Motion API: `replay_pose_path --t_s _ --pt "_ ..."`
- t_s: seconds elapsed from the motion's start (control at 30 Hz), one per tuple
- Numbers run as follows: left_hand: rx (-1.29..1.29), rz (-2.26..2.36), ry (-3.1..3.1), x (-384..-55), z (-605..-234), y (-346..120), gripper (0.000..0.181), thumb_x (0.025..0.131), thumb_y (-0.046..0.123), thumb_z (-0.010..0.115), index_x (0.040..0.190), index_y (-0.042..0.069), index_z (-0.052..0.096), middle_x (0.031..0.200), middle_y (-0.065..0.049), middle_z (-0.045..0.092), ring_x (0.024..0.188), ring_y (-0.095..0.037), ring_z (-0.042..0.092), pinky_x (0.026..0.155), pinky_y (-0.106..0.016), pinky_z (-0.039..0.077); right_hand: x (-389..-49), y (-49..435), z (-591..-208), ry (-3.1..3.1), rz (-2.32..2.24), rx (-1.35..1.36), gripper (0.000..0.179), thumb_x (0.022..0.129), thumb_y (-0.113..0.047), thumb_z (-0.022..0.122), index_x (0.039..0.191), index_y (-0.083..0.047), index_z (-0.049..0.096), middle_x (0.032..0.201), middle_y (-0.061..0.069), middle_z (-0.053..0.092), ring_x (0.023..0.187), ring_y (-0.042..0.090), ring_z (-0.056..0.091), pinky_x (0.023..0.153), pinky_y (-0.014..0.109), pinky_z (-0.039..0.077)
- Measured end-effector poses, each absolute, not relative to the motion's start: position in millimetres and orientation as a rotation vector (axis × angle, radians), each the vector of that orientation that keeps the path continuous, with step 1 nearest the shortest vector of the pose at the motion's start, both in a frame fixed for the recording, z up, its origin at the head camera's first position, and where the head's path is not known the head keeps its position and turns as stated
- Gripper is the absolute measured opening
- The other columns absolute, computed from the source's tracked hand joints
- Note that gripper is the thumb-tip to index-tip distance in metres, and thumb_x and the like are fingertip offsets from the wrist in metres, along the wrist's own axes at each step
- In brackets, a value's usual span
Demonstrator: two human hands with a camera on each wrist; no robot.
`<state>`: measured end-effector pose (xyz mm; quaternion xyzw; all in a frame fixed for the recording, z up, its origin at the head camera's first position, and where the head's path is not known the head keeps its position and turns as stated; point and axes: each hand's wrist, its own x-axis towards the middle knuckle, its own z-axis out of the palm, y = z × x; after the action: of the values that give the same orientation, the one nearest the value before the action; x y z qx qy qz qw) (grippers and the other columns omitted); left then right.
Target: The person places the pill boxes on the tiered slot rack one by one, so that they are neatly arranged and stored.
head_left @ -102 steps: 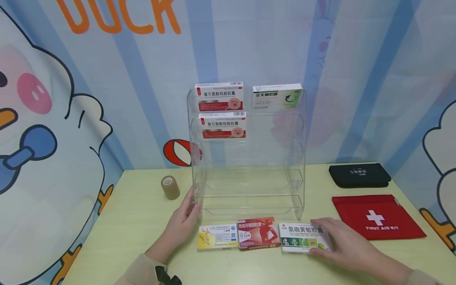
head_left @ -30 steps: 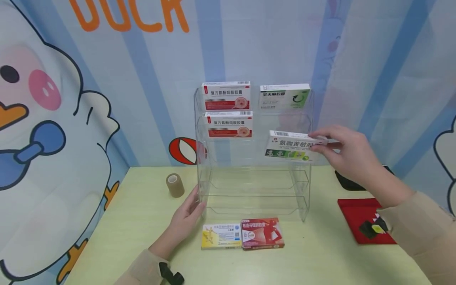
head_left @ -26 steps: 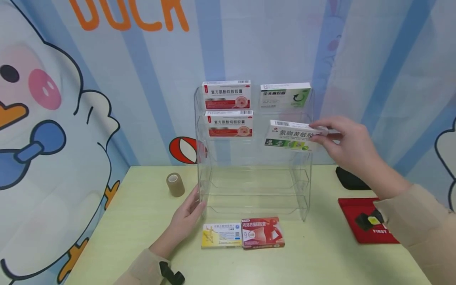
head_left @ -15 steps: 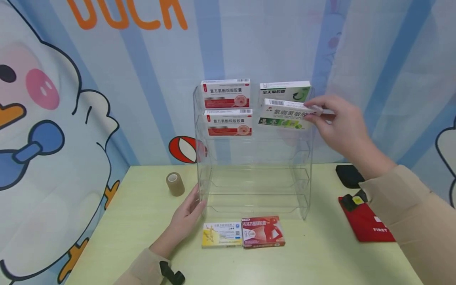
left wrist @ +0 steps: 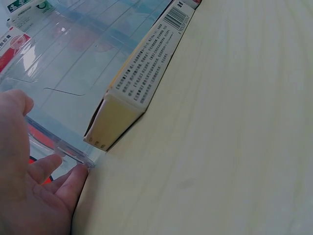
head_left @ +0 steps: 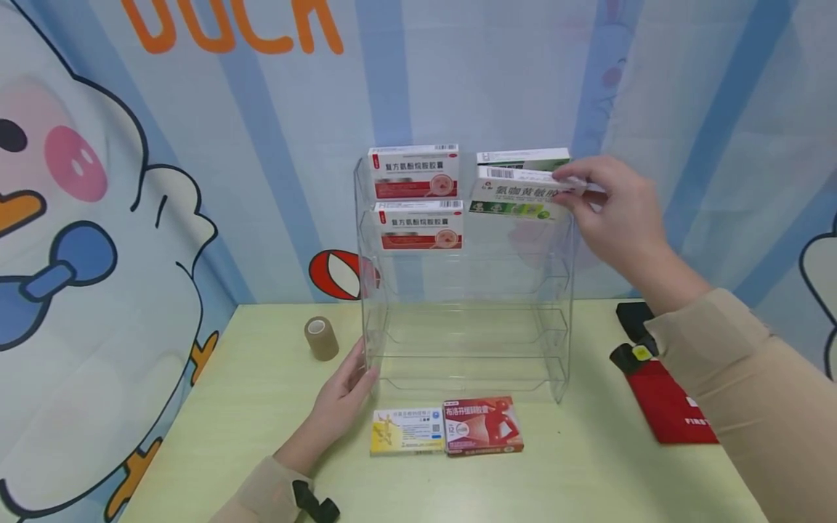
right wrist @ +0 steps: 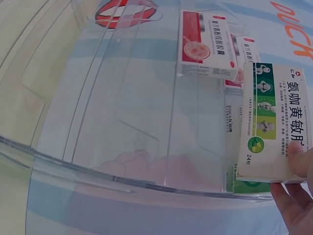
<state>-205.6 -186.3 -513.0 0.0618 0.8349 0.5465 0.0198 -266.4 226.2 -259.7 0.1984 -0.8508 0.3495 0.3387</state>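
Observation:
My right hand (head_left: 615,207) pinches a white-and-green medicine box (head_left: 513,192) by its right end, thumb in front. The box is slightly tilted and overlaps the front of another white-and-green medicine box (head_left: 543,155) in the top right of the clear display rack (head_left: 467,356). In the right wrist view, the pinched medicine box (right wrist: 271,117) hides most of the one behind. Low on the rack's left side, my left hand (head_left: 336,399) holds the edge between thumb and fingers. Two red-and-white medicine boxes (head_left: 414,172) stand at the rack's upper left, one per tier.
Before the rack, a yellow-and-white medicine box (head_left: 407,431) and a red medicine box (head_left: 482,426) lie side by side on the table (head_left: 216,407). A brown tape roll (head_left: 321,338) stands left. Right are a black case (head_left: 631,319) and a red first aid pouch (head_left: 670,407), partly behind my sleeve.
My right hand picked the white-and-green medicine box off the table and raised it to the rack's top right tier. My left hand stays at the rack's side.

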Motion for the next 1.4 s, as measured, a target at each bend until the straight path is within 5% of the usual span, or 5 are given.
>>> replay_pose_path --t_s 0.37,0.63,0.83,1.13,1.4 --pt "0.248 1.713 2.59 -205 -512 -187 0.069 0.115 0.032 0.059 0.176 0.04 0.026 0.179 -0.008 0.039 0.161 -0.036 0.046 0.131 -0.05 0.043 -276 227 -261 -2.267 0.838 0.452 0.022 0.104 -0.005 0.076 0.125 -0.005 0.079 0.126 0.015 0.075 0.121 0.031 0.073 0.1 0.004 0.055" --pt "0.282 1.735 2.577 -206 -513 -189 0.069 0.116 0.032 0.059 0.176 0.038 0.026 0.179 -0.008 0.039 0.161 -0.035 0.047 0.131 -0.048 0.043 -277 226 -269 -2.32 0.741 0.442 0.021 0.103 -0.007 0.077 0.124 -0.002 0.078 0.123 0.019 0.076 0.115 0.038 0.075 0.097 0.055 0.068" --pt "0.277 1.73 2.58 -205 -513 -188 0.069 0.115 0.033 0.059 0.176 0.038 0.026 0.178 -0.009 0.04 0.16 -0.036 0.048 0.13 -0.049 0.043 -280 228 -278 -2.296 0.668 0.471 0.021 0.101 -0.006 0.079 0.122 -0.002 0.079 0.122 0.018 0.081 0.107 0.038 0.076 0.084 0.054 0.062" --pt "0.268 1.729 2.578 -206 -514 -189 0.069 0.115 0.032 0.059 0.176 0.039 0.026 0.178 -0.009 0.041 0.16 -0.036 0.048 0.131 -0.049 0.043 -278 229 -281 -2.366 0.664 0.413 0.021 0.102 -0.011 0.079 0.122 -0.006 0.081 0.125 0.019 0.081 0.116 0.042 0.066 0.098 0.059 0.053" --pt "0.264 1.734 2.571 -206 -514 -188 0.069 0.115 0.033 0.059 0.176 0.038 0.026 0.178 -0.01 0.041 0.161 -0.035 0.047 0.131 -0.048 0.042 -280 226 -290 -2.374 0.626 0.416 0.022 0.101 -0.011 0.081 0.122 -0.007 0.082 0.127 0.018 0.081 0.117 0.043 0.062 0.095 0.062 0.051"
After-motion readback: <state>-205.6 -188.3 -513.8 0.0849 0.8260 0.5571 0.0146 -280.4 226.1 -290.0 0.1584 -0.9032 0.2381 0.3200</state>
